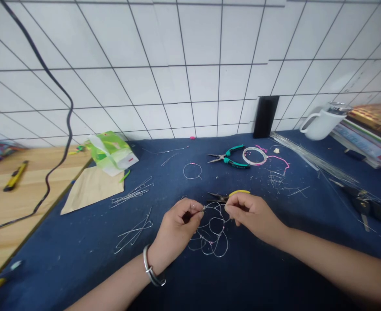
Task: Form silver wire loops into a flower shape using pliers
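My left hand (176,228) and my right hand (249,212) both pinch the top of a cluster of silver wire rings (211,235) that rests on the blue cloth (80,255). Small pink beads sit where the rings join. A silver bangle is on my left wrist. Just beyond my right fingers lie yellow-handled pliers (229,195).
Teal-handled pliers (229,157), a wire coil (254,156) and pink cord lie further back. A single wire ring (192,171) and loose cut wires (132,194) lie on the cloth. A green-and-white packet (112,152), brown paper, a white mug (322,122), stacked books and a yellow knife (15,175) stand around.
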Tool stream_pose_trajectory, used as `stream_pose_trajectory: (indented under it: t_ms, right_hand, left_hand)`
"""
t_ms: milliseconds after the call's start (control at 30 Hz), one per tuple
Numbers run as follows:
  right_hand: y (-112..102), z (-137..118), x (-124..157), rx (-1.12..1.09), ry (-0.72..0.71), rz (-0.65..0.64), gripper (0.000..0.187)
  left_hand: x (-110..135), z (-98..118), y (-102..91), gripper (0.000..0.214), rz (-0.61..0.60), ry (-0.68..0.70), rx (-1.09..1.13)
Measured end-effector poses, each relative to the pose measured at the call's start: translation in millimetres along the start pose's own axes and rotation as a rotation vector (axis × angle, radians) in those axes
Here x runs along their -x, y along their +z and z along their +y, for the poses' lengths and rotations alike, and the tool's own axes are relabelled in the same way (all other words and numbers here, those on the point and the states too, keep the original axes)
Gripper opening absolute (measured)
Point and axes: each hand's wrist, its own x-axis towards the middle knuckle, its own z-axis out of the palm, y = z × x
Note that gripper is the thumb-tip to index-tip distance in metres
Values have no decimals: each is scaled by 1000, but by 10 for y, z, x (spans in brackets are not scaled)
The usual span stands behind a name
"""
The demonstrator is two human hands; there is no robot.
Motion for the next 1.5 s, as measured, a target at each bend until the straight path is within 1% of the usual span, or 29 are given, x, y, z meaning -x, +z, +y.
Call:
stream_pose_trajectory:
  t_ms: [67, 400, 533, 633, 700, 800, 933, 1067, 1167, 1267, 1367, 1433, 1500]
  right_hand:
    - [-15, 10, -11, -61, 18, -19, 11]
    - [-3, 25, -11, -231, 93, -67, 13]
    - [-8, 7, -4, -244, 87, -78, 14]
    - [14, -2, 8, -230, 51, -97, 15]
    - [49, 1, 25, -205, 30, -99, 23]
    - [115, 3, 58, -106, 17, -49, 31]
    - [163, -24, 94, 93, -36, 25, 25]
    - [158, -29, 105, 246, -102, 79, 20]
    - [146, 0, 105, 394, -185, 115, 18]
    - [132, 48, 107, 561, -340, 140, 15]
    - [114, 104, 110, 793, -536, 162, 20]
    - [104, 139, 110, 972, -707, 173, 24]
    - [100, 163, 106, 1097, -884, 141, 25]
  left_hand:
    - [-4, 3, -3, 6, 7, 2, 8]
    - [-11, 23, 2, 8, 5, -30, 5]
    - [-9, 26, 6, 8, 17, -34, 16]
    - [-7, 14, 7, 9, 27, -46, 34]
    - [-6, 2, 9, 9, 35, -46, 21]
    - [-4, -11, 12, 8, 54, -12, -26]
    - [4, -8, 14, 7, 35, -1, -39]
    - [16, 20, 19, 9, 0, -65, 42]
    - [15, 45, 24, 12, -33, -134, 151]
    - [12, 59, 20, 12, -71, -162, 257]
    - [14, 61, 5, 10, -110, -163, 327]
    - [15, 64, -5, 9, -123, -171, 355]
    - [15, 71, -10, 9, -131, -173, 386]
